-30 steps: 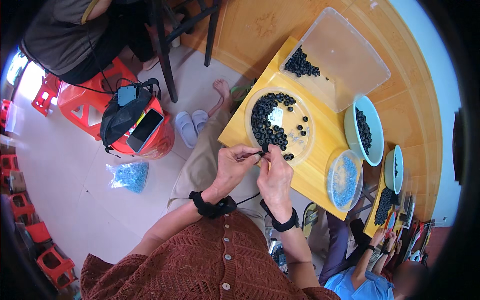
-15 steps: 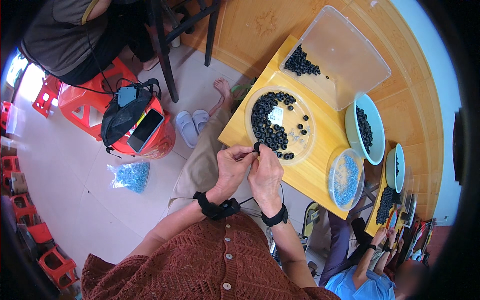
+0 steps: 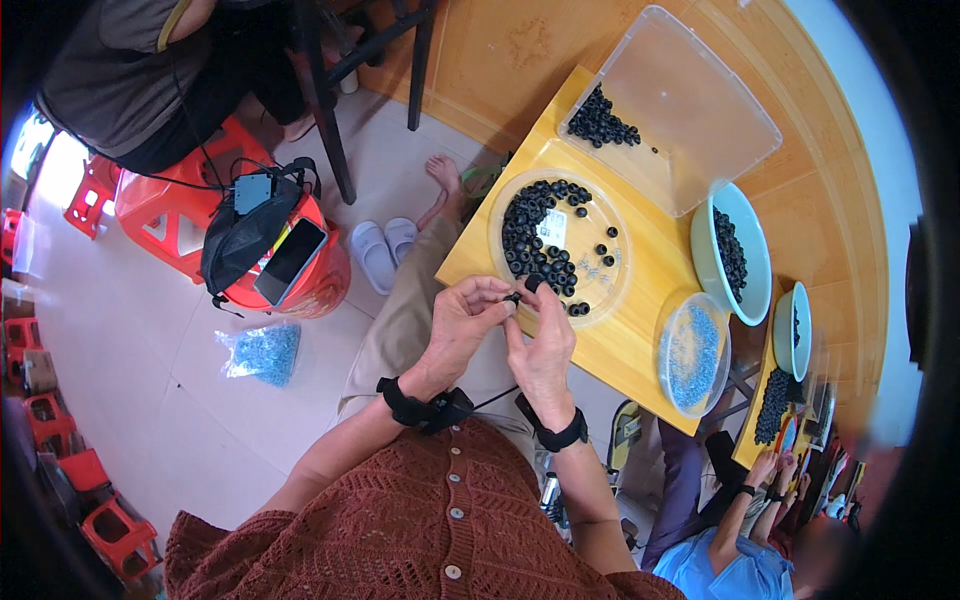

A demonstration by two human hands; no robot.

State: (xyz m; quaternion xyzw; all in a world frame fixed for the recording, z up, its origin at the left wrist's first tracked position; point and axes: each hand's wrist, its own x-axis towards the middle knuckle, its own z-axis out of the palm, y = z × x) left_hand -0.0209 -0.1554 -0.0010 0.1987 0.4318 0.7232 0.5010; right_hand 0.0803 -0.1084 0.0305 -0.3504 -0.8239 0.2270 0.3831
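Note:
Over the near edge of the wooden table, my left hand (image 3: 462, 328) pinches a small black round part (image 3: 513, 299) between thumb and fingertips. My right hand (image 3: 540, 350) is close beside it, thumb near that part and index finger apart from the thumb. A black piece (image 3: 535, 284) sits at the right index fingertip; whether it is a finger cover I cannot tell. Just beyond both hands lies a round clear tray (image 3: 624, 262), holding many black ring-like parts (image 3: 520, 230), a white label (image 3: 552, 229) and some tiny bits.
On the table (image 3: 650, 270) stand a clear box (image 3: 690, 120) of black parts, a pale green bowl (image 3: 757, 270) and a clear dish (image 3: 664, 350) of blue bits. A bag of blue bits (image 3: 265, 353) lies on the floor near a red bucket (image 3: 320, 285). Another person (image 3: 730, 560) works at right.
My right fingers have spread from the pinch, and the index fingertip with its black piece has moved up and right. The small black part now shows in my left fingertips.

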